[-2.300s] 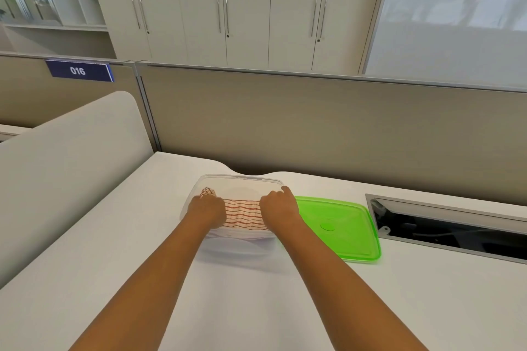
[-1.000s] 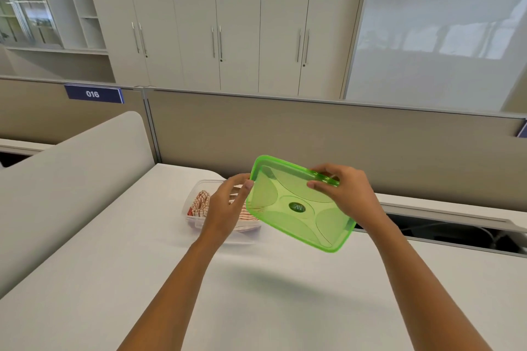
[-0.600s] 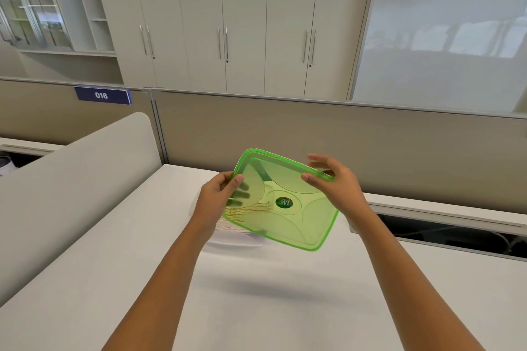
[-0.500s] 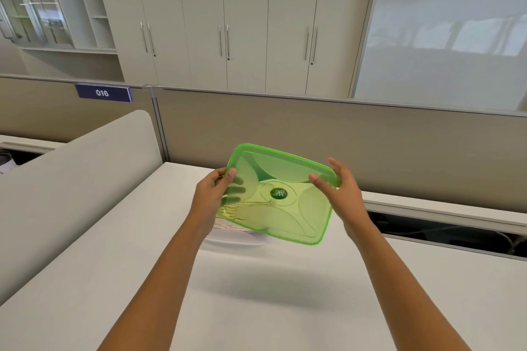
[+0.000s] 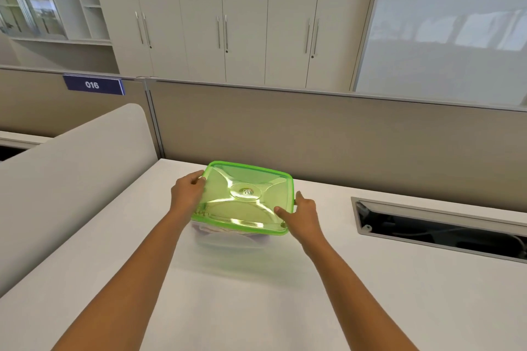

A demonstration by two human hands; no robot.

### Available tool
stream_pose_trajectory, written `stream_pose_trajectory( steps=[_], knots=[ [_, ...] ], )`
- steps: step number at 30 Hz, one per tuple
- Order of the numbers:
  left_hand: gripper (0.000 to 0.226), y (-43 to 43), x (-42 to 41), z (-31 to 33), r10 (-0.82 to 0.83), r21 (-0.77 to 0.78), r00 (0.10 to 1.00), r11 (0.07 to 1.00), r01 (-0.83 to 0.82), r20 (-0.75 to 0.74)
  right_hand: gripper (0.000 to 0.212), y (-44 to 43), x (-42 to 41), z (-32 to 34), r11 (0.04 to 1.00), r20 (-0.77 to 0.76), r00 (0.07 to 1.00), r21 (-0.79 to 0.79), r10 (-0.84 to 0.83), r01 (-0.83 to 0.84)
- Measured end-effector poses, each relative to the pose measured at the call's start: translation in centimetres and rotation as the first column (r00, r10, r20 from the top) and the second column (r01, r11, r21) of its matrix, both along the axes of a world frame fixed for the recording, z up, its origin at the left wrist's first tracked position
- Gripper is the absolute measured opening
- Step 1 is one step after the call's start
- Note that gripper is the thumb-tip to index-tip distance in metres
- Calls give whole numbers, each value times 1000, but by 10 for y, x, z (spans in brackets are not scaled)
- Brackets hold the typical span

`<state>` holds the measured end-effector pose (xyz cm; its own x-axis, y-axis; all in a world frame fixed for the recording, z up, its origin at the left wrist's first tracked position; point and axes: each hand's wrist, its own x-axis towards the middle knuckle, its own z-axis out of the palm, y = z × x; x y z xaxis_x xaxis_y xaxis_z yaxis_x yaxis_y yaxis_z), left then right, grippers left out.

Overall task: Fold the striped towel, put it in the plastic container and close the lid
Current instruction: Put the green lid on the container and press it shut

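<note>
A translucent green lid (image 5: 245, 199) lies flat over the clear plastic container (image 5: 228, 236) on the white desk. My left hand (image 5: 186, 194) grips the lid's left edge. My right hand (image 5: 302, 215) holds its right front corner, thumb on top. Only the container's front wall shows below the lid. The striped towel is hidden under the lid, apart from a faint trace of fabric through the clear wall. I cannot tell whether the lid is pressed fully onto the rim.
The white desk (image 5: 256, 308) spreads out in front of the container. A dark open cable slot (image 5: 439, 228) runs along the desk's right back. A beige partition (image 5: 313, 137) stands just behind, and a curved grey divider (image 5: 71, 174) bounds the left side.
The lid was held tilted in the air above the container. Both hands have lowered it and levelled it down over the container, covering the towel.
</note>
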<state>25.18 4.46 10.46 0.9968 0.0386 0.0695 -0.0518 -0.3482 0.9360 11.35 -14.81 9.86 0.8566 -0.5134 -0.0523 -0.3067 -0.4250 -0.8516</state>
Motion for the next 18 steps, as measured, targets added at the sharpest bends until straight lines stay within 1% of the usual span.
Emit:
stream_pose_trajectory(
  steps=[1, 2, 5, 7, 13, 18],
  knots=[
    [33, 1, 4, -2, 13, 34, 1000, 999, -13, -9, 67, 4, 4, -1, 1000, -19, 1000, -14, 2, -2],
    [33, 2, 9, -5, 25, 61, 1000, 998, -24, -18, 65, 7, 8, -2, 1000, -24, 1000, -16, 8, -8],
    [33, 2, 18, -13, 46, 130, 998, 991, -41, -35, 51, 13, 18, -7, 997, -63, 997, -65, 32, -37],
    [33, 2, 22, -18, 49, 158, 998, 987, -42, -40, 51, 14, 22, -11, 993, -100, 994, -111, 37, -48],
    [34, 1, 31, -31, 87, 148, 995, 986, -78, -57, 54, 15, 32, -17, 985, -88, 995, -163, 40, -54],
    [33, 3, 34, -37, 80, 109, 994, 991, -72, -70, 57, 15, 38, -19, 981, -85, 996, -184, 40, -55]
  ],
)
